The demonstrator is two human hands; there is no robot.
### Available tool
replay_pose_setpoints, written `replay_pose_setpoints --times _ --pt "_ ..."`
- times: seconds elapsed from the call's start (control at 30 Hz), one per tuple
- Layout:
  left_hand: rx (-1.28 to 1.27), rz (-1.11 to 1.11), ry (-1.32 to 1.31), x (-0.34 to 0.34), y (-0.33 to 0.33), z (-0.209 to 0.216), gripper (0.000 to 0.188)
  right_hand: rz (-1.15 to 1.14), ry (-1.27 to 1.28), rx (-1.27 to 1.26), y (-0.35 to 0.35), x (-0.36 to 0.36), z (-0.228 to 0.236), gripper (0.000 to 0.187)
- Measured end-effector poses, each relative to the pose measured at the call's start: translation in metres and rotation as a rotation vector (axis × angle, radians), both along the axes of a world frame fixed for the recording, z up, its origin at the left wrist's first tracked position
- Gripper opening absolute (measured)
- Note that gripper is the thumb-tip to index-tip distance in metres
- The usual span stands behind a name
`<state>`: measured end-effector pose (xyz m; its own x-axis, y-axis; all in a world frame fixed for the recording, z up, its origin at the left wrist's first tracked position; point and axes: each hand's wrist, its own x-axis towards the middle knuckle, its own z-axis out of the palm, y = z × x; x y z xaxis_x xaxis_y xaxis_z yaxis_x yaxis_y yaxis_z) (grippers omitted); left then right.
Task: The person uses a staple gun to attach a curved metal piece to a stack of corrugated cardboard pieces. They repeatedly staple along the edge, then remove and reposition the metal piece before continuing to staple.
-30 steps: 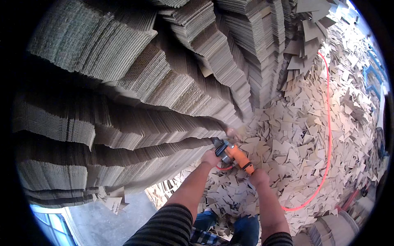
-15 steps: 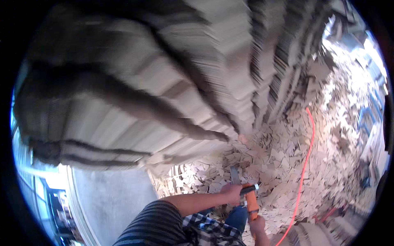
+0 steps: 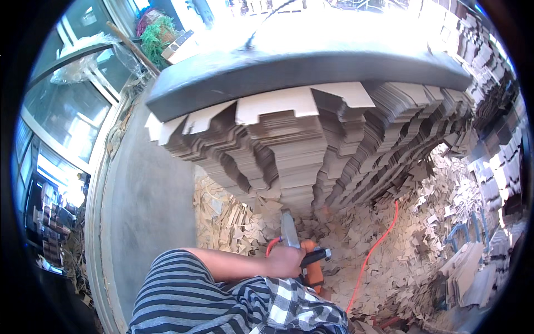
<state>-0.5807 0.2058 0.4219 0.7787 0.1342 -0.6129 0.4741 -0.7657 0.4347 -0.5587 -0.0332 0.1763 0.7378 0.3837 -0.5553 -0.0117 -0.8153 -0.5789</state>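
Note:
My left hand is closed around an orange power tool near its black side handle. A flat silver blade juts from the tool toward the foot of a tall cardboard stack. Only a sliver of my right hand shows, at the tool's rear end; the rest is hidden behind my checked clothing. The stack is made of die-cut cardboard sheets with notched edges and deep gaps between its columns. The blade tip is close to its lower edge; I cannot tell whether they touch.
Loose cardboard scraps cover the ground around the stack. A red-orange cord or hose runs across them on the right. A dark slab lies on top of the stack. Grey floor and glazed panels are at left; more cardboard stacks stand at right.
My view has shifted, so the stack's top and slab now show. The tool and left hand appear further left, blade still toward the stack's foot. My right hand, visible before on the tool's rear, is mostly hidden.

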Motion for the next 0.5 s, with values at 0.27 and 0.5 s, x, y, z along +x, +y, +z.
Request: replay_pose_setpoints --times 0.27,0.5 --pt "0.141 0.033 -0.179 -0.019 0.051 0.01 0.035 0.045 -0.102 0.083 0.09 0.005 0.038 0.034" --pt "0.123 0.052 -0.178 -0.036 0.087 0.015 0.037 0.061 -0.124 0.092 0.142 -0.004 0.047 0.034"
